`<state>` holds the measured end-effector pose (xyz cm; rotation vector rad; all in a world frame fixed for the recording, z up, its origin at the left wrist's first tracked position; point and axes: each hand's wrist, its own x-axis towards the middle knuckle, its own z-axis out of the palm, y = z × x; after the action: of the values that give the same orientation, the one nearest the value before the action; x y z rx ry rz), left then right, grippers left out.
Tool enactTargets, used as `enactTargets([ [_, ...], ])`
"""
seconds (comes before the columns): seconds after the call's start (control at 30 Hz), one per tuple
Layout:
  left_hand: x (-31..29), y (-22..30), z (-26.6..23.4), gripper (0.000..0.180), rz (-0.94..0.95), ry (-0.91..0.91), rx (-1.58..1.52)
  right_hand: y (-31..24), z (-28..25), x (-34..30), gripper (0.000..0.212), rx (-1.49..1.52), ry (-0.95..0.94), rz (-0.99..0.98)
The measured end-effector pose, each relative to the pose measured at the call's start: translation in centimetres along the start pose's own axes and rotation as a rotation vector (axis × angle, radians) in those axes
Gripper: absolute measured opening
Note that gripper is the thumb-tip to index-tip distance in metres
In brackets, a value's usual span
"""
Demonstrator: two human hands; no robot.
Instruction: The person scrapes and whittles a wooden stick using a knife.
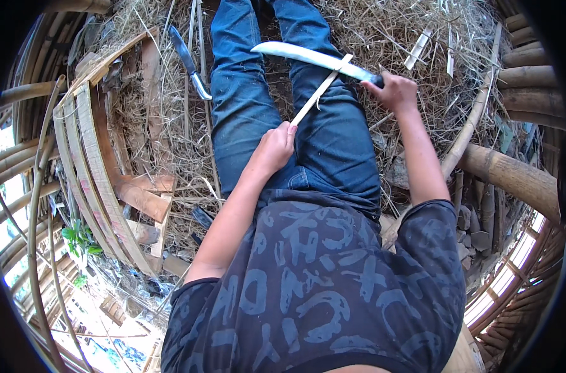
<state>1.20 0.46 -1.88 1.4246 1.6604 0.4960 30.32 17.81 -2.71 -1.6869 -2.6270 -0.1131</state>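
At upper centre of the frame, the left hand (275, 148) grasps the lower end of a bamboo strip (314, 99), which slants up-right across the machete (305, 55) gripped by the right hand (397, 93).

Straw-covered ground (382, 31), slatted wooden crate (104, 174), knife (183, 52), pale strip (418, 50)

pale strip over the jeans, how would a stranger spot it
Start at the blue jeans on the straw. Over them, the grip of the left hand holds the pale strip slanting up to the curved knife. Unlike pale pieces in the straw, it crosses the knife and carries a thin curl.
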Motion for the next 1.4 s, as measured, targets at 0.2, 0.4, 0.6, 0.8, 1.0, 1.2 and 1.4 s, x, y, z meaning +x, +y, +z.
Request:
enactTargets([
  [0.2,0.1,-1.3,-0.3,0.036,0.048,0.007,-0.058,12.7,-6.8,-2.4,0.074,0.023,-0.086,0.738],
  [0.4,0.6,-1.0,-0.3,0.038,0.01,-0.024,-0.178,7.6,-7.9,-3.3,0.079,0.405,0.135,0.614],
  [0.6,1.2,-1.1,-1.2,0.037,-0.404,-0.334,-0.619,-3.0,-5.7,-4.1,0.069,0.723,-0.1,0.563],
  [0.8,0.3,1.7,-2.0,0.027,-0.208,-0.033,-0.168,-9.7,-5.4,-6.6,0.064,0.791,-0.111,0.529],
  [1.0,-4.4,9.7,-8.1,0.038,0.257,0.059,-0.128,-9.9,-6.0,-5.9,0.062,0.778,-0.205,0.502],
  [1.2,-11.6,22.6,-12.4,0.024,1.068,-0.103,-0.514,-9.9,-4.8,-5.7,0.066,0.719,-0.177,0.539],
  [1.4,-9.8,20.9,-10.5,0.028,1.489,0.146,-0.54,-10.9,-4.8,-4.9,0.063,0.607,-0.266,0.486],
])
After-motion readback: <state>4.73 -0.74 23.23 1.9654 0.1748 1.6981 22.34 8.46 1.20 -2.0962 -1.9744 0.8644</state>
